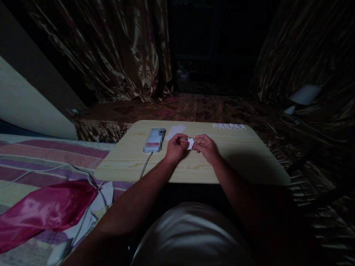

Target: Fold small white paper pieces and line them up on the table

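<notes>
Both of my hands rest on a light wooden lap table [249,162] and pinch a small white folded piece of paper [190,143] between them. My left hand [175,146] grips its left side with closed fingers. My right hand [205,147] grips its right side, fingers curled. A white paper sheet [175,130] lies flat just behind my left hand. A row of several small white folded paper pieces [229,126] sits along the table's far right edge.
A blurred-out phone [154,140] with a cable [144,167] lies left of my hands. A striped bedcover [47,162] with a shiny red bag [44,208] and white papers is at the left. Dark patterned curtains [111,51] hang behind; a white lamp [303,95] stands at right.
</notes>
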Demonstrator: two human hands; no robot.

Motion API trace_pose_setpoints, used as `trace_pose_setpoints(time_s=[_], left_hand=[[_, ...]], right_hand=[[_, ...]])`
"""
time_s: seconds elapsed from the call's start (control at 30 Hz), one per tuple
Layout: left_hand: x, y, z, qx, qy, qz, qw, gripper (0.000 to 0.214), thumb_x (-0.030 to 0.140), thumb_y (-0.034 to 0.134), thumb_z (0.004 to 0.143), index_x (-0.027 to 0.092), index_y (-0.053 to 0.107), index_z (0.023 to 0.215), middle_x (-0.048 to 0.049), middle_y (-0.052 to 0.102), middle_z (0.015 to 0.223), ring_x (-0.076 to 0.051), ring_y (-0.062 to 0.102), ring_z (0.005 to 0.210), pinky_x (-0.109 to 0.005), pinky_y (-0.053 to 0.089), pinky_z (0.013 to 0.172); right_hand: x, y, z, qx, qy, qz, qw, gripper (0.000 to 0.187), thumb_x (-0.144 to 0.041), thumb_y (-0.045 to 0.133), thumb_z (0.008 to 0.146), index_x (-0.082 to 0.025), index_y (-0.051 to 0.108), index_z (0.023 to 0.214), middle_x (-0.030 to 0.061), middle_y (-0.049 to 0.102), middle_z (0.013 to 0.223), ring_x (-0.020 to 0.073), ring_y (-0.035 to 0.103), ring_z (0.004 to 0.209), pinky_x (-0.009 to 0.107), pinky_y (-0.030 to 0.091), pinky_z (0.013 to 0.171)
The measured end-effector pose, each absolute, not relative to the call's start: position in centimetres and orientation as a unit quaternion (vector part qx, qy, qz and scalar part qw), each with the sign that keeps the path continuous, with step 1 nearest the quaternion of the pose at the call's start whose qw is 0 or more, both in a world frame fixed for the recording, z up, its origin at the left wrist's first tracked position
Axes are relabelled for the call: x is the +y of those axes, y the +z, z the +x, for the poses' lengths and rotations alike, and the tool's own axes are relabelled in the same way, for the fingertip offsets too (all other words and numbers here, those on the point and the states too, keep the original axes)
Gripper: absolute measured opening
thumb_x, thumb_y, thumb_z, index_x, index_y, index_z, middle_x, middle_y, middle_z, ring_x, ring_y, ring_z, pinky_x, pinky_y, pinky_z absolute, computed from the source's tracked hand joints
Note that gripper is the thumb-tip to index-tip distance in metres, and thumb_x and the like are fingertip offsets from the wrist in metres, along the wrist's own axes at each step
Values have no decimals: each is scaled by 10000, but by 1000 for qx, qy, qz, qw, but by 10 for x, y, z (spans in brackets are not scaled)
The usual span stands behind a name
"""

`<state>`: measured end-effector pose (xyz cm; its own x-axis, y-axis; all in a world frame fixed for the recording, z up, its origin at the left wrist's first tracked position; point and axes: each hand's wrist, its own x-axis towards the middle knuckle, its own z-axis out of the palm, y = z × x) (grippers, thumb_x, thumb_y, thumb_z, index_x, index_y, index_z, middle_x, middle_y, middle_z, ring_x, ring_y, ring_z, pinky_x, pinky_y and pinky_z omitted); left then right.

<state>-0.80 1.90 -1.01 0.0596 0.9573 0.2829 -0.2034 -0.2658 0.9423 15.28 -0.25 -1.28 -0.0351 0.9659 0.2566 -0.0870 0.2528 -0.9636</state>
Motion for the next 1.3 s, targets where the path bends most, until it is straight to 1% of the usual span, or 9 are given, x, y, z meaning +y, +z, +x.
trace_pose_setpoints(time_s=[0.27, 0.47, 0.53, 0.63, 0.73, 0.9, 1.1, 1.2, 1.3], left_hand=[[16, -9, -7, 352, 564, 540, 516, 343, 237, 780, 615, 155, 653, 923, 14, 649, 663, -104, 554, 557, -256, 460, 600], [12, -6, -7, 355, 553, 541, 525, 366, 252, 789, 617, 145, 658, 942, -5, 663, 671, -114, 566, 578, -256, 453, 599], [11, -5, -6, 353, 556, 531, 533, 410, 256, 797, 613, 146, 645, 977, -14, 674, 706, -121, 586, 608, -263, 467, 622], [11, -5, -5, 329, 544, 535, 556, 563, 219, 833, 558, 161, 611, 1071, -16, 683, 795, -119, 609, 666, -264, 483, 667], [11, -7, -5, 319, 525, 549, 567, 651, 192, 841, 537, 173, 581, 1133, 0, 664, 790, -115, 606, 671, -251, 479, 665], [11, -6, -5, 353, 543, 538, 540, 600, 198, 813, 560, 172, 600, 1120, 39, 610, 661, -106, 564, 583, -229, 445, 593], [12, -4, -6, 366, 578, 508, 523, 498, 207, 780, 571, 170, 615, 1040, 7, 670, 710, -122, 587, 588, -241, 444, 588], [13, -6, -5, 369, 574, 526, 508, 373, 196, 768, 577, 169, 651, 930, 23, 634, 654, -106, 542, 550, -233, 423, 564], [14, -11, -4, 361, 556, 556, 501, 283, 195, 757, 596, 163, 686, 868, 24, 609, 638, -100, 518, 550, -236, 420, 567]], right_hand=[[-5, -9, 152, -543, 448, -423, 570, 307, -308, 697, 695, -212, 583, 963, -18, 685, 726, 125, 608, 586, 220, 437, 501], [-3, -13, 152, -553, 428, -442, 562, 219, -309, 700, 687, -199, 616, 857, -37, 621, 658, 93, 521, 506, 220, 412, 483], [-3, -14, 152, -553, 425, -446, 561, 223, -307, 698, 678, -200, 615, 855, -36, 621, 656, 94, 517, 499, 224, 412, 481], [-1, -14, 152, -531, 422, -451, 580, 212, -307, 688, 672, -203, 591, 830, -36, 622, 627, 101, 519, 484, 232, 420, 479], [-1, -13, 153, -508, 421, -455, 598, 208, -296, 685, 669, -211, 562, 813, -38, 628, 593, 111, 535, 477, 237, 430, 481], [-3, -11, 151, -520, 423, -461, 582, 222, -285, 703, 653, -218, 533, 777, -24, 655, 590, 123, 559, 486, 238, 425, 479], [-5, -9, 148, -539, 428, -465, 557, 237, -299, 717, 645, -220, 518, 749, -23, 653, 610, 133, 586, 538, 234, 444, 498], [-6, -6, 149, -519, 417, -458, 589, 253, -313, 709, 660, -223, 554, 839, 0, 682, 786, 138, 616, 635, 224, 462, 503], [-7, -5, 151, -522, 426, -430, 601, 387, -302, 713, 668, -240, 591, 1030, 18, 669, 938, 149, 639, 734, 224, 486, 524]])
